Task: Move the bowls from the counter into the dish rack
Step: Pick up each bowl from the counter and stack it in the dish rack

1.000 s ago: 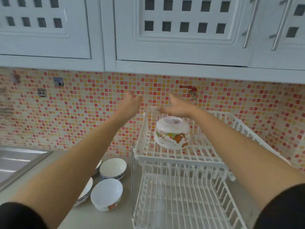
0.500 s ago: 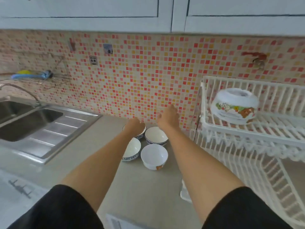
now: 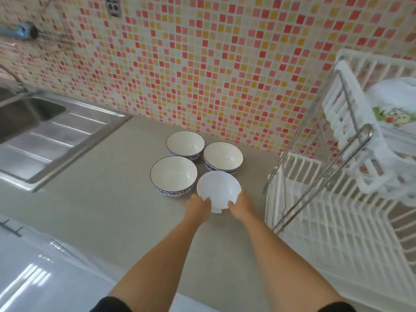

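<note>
A plain white bowl (image 3: 218,190) sits nearest me on the grey counter (image 3: 112,199). My left hand (image 3: 199,207) grips its near-left rim and my right hand (image 3: 240,206) its near-right rim. Three white bowls with blue patterned outsides stand behind it: one at the left (image 3: 173,174), one at the back (image 3: 185,144), one at the right (image 3: 222,157). The white two-tier dish rack (image 3: 337,221) stands to the right. An upside-down bowl with a cartoon print (image 3: 394,102) rests on its upper tier.
A steel sink (image 3: 27,113) with a ribbed draining board (image 3: 63,140) lies at the left. A mosaic tile wall (image 3: 202,64) backs the counter. A metal rack frame bar (image 3: 319,181) slants between the bowls and the rack's lower tier.
My view has tilted down and closer to the counter. Both hands dropped from above the back bowls and closed on the plain white bowl's near rim.
</note>
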A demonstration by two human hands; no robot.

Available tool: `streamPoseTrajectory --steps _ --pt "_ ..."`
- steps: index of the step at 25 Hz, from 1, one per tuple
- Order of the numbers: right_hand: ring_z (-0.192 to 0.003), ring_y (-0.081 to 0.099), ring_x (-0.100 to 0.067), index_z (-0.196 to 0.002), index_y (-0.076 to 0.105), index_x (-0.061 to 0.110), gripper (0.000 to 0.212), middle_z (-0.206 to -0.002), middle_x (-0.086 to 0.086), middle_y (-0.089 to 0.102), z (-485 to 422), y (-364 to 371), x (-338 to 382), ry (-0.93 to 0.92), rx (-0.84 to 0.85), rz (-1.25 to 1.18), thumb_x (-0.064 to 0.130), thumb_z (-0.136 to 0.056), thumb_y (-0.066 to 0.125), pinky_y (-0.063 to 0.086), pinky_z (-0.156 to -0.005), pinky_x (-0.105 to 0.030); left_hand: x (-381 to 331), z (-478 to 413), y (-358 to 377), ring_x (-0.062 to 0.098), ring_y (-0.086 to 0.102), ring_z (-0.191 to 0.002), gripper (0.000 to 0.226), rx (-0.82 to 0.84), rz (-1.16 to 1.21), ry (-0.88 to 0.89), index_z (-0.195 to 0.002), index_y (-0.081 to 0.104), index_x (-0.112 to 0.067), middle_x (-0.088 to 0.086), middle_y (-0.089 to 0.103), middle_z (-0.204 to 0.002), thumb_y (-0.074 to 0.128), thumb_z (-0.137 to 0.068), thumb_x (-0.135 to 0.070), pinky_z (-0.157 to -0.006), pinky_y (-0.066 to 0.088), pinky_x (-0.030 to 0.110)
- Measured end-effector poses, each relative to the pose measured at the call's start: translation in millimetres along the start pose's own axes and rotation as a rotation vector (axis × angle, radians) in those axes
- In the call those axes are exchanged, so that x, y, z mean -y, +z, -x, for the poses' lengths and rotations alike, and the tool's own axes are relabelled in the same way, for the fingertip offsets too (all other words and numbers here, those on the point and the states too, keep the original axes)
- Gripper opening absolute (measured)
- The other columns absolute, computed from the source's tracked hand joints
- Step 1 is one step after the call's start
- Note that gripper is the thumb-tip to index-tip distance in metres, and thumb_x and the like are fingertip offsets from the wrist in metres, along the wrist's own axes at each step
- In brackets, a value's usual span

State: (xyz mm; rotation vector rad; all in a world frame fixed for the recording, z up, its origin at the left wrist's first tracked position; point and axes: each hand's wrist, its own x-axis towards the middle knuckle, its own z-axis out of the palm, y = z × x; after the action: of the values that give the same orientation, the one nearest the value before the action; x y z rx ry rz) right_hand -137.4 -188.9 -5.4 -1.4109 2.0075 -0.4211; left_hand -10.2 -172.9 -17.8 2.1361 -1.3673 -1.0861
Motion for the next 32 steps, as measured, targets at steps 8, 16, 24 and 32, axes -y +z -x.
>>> streamPoseTrajectory --steps 8,16,24,32 --pt "-0.118 0.056 -0.031 -0.134 0.046 0.005 0.066 -0.132 -0.014 0.057 24.8 -11.0 -7.0 0.035 0.032 -0.204 0.036 -0.081 0.069 0.049 -0.088 -0.032 -13.7 18.5 -27.5 0.044 0.060 -0.108 0.043 -0.001 0.173 0.040 -0.121 0.040 0.000 0.021 0.056 -0.120 0.055 -0.081 -0.004 -0.082 0.056 0.052" --pt "-0.130 0.044 -0.029 -0.148 0.015 0.025 0.081 -0.149 -0.007 0.036 99.2 -139.0 127.5 -0.352 -0.153 -0.577 0.060 -0.085 0.052 0.043 -0.102 -0.038 -120.6 96.3 -165.1 0.032 0.066 -0.087 0.030 -0.236 0.533 0.462 -0.114 0.046 -0.017 0.009 0.060 -0.100 0.050 -0.086 -0.005 -0.074 0.060 0.049" --pt "-0.092 0.051 -0.012 -0.136 0.014 0.013 0.075 -0.109 0.002 0.043 178.7 -289.4 177.0 -0.658 -0.196 -0.780 0.061 -0.088 0.045 0.041 -0.085 -0.031 -232.7 200.7 -213.6 0.015 0.056 -0.088 0.023 -0.264 1.007 0.937 -0.087 0.048 -0.034 -0.005 0.056 -0.094 0.032 -0.102 -0.026 -0.080 0.047 0.028" --pt "-0.116 0.057 -0.009 -0.134 0.038 0.035 0.105 -0.125 0.016 0.054 191.8 -417.3 38.1 -0.860 -0.239 -0.364 0.078 -0.043 0.072 0.053 -0.092 -0.030 -281.1 244.2 -151.2 0.020 0.061 -0.099 0.037 0.153 0.845 1.126 -0.108 0.052 -0.015 0.002 0.063 -0.108 0.035 -0.088 -0.041 -0.094 0.047 0.036"
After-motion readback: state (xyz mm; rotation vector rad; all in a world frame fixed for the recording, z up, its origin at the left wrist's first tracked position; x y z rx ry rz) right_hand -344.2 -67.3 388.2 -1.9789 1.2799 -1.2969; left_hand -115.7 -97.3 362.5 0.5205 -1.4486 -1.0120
